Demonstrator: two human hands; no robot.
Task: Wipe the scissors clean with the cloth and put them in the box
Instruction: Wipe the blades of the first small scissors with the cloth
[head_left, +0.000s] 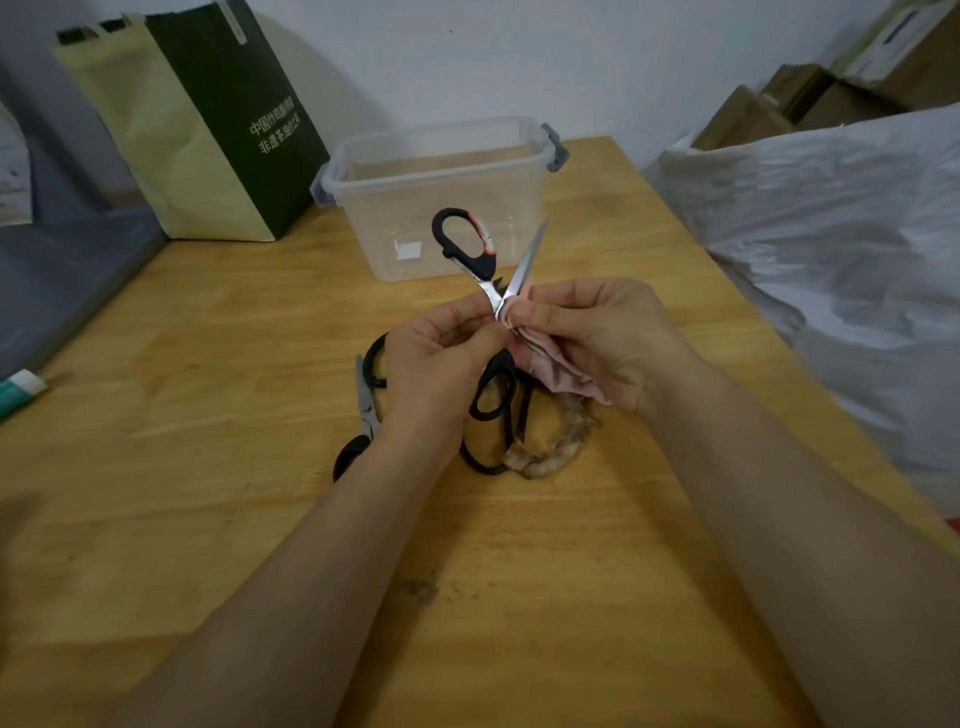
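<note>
Bare forearms (363, 571) reach in from the near edge over the wooden surface (208, 493) and meet at its middle. The left hand (441, 353) has its fingers curled round the scissors (484, 264) near the pivot, holding them splayed wide and clear of the wood. One black handle loop with a red edge points to the far left, and one bare blade points to the far right. The right hand (597, 338) pinches the pink cloth (563, 376) against the metal just by the pivot, thumb on top, with the rest of the cloth bunched under its palm.

Below the hands another pair of scissors (366, 405) lies on the surface. More black loops lie just right of it, beside a brownish frayed scrap (550, 452). The clear box (441, 171) stands open just beyond the hands. Far left stands a green and yellow paper bag (208, 130). A white plastic sack (831, 234) fills the right side.
</note>
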